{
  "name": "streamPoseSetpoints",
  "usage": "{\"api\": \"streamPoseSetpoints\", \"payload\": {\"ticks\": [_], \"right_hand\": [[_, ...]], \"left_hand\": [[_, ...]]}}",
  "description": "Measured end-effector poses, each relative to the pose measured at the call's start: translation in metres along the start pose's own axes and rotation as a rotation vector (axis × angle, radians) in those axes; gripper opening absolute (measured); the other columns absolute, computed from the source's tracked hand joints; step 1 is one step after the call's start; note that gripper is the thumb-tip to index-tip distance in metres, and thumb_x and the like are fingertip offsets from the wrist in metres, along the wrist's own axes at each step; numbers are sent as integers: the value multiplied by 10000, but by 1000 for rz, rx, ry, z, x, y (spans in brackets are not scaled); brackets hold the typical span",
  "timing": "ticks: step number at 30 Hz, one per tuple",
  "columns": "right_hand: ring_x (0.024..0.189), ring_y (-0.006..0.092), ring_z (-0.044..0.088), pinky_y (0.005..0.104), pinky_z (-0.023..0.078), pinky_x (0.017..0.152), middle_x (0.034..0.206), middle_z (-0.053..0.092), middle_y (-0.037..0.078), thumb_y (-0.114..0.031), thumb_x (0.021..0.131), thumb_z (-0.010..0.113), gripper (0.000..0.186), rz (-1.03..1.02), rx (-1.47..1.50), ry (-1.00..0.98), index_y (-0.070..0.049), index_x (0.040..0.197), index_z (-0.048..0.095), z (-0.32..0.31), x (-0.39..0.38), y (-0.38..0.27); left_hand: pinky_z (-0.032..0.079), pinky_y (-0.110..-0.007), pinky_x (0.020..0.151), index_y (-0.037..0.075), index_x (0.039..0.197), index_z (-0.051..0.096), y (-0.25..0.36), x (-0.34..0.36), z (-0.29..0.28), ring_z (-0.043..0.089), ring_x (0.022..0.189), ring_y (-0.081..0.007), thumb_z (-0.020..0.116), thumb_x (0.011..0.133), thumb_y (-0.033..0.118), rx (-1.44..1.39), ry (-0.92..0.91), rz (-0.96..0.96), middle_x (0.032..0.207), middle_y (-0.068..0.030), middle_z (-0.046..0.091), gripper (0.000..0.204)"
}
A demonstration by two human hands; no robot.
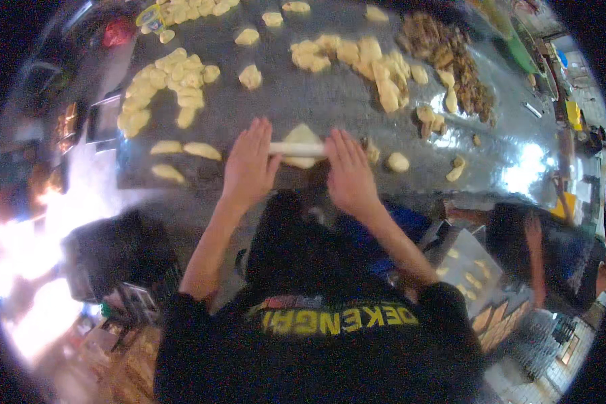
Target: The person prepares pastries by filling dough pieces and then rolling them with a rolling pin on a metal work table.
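Note:
A pale rolling pin (296,149) lies crosswise over a flattened piece of dough (301,134) near the table's front edge. The dough shows beyond the pin and on its near side. My left hand (250,165) rests on the pin's left end, fingers stretched forward and flat. On the right end lies my right hand (349,168), its fingers also straight out and not wrapped round the pin. Just past my right fingers is a small lump of filled dough (372,149), partly hidden, with a round dough ball (398,161) further right. Several long dough pieces (202,151) sit left of my left hand.
On the dark metal table (249,108) stand a curved group of dough pieces (148,87) at left, more dough (377,67) at back right, and a brown filling heap (461,74) beyond. Another person's arm (534,256) and a tray of dough pieces (461,262) are at lower right.

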State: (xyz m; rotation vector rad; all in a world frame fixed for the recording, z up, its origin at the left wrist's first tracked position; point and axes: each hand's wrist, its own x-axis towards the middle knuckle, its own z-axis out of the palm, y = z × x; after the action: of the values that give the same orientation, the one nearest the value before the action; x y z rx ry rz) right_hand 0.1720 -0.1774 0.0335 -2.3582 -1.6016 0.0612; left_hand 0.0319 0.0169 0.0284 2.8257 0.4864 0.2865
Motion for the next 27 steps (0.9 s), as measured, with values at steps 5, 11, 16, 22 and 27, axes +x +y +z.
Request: {"api": "streamPoseSetpoints", "payload": {"ticks": [5,11,16,22,27], "right_hand": [[1206,373,488,473,387,1026,1299,514,186,-63,816,519,529,-112,-30,16,-35,1342,471,10,-7,19],[1158,348,520,460,406,1002,1209,553,170,-73,820,525,497,-111,60,-47,-88,1317,517,-12,16,33],[1185,371,514,476,385,1038,1263,540,189,-64,830,514,476,-41,66,57,-46,1305,517,17,17,30],[1169,360,526,459,394,1034,1250,571,176,-26,831,497,450,-151,45,189,-13,1281,524,12,-9,15],[1111,351,549,450,408,1015,1196,598,152,-20,822,512,436,-227,27,75,-42,1256,547,7,-6,29]], "left_hand": [[321,-476,1105,-15,1273,525,-18,-19,11,442,1303,-309,603,872,166,-82,-76,37,1385,-163,489,446],[303,-495,1109,-12,1259,535,-17,6,-12,456,1287,-306,602,882,176,106,-20,130,1337,-164,526,426],[294,-490,1114,9,1256,544,-11,-4,10,466,1277,-297,570,911,197,91,171,130,1331,-148,538,393],[346,-476,1083,26,1260,548,-15,-30,14,520,1213,-295,564,898,160,-27,109,110,1260,-142,581,386],[359,-481,1075,26,1283,539,-12,-22,-15,546,1149,-290,571,873,133,26,-40,173,1132,-157,601,425]]}}
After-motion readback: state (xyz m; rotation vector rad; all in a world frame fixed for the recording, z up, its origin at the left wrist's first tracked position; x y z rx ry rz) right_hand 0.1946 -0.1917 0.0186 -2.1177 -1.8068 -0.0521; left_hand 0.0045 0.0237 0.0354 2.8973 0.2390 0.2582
